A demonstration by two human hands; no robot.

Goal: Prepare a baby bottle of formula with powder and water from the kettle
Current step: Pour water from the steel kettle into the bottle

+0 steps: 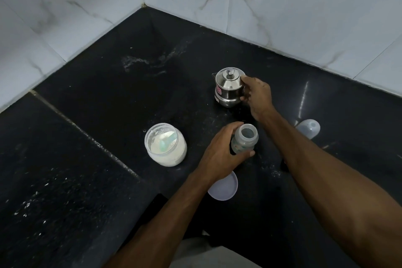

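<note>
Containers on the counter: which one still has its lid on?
The steel kettle, gripped by the right hand. The powder jar and the baby bottle in the left hand both stand open.

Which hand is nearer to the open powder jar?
Left. The left hand grips the baby bottle just right of the powder jar. The right hand is farther back, at the steel kettle.

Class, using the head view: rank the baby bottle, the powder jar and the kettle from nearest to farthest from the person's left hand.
1. Baby bottle: gripped by the left hand.
2. Powder jar: to that hand's left, apart from it.
3. Kettle: farther back, at the right hand.
</note>
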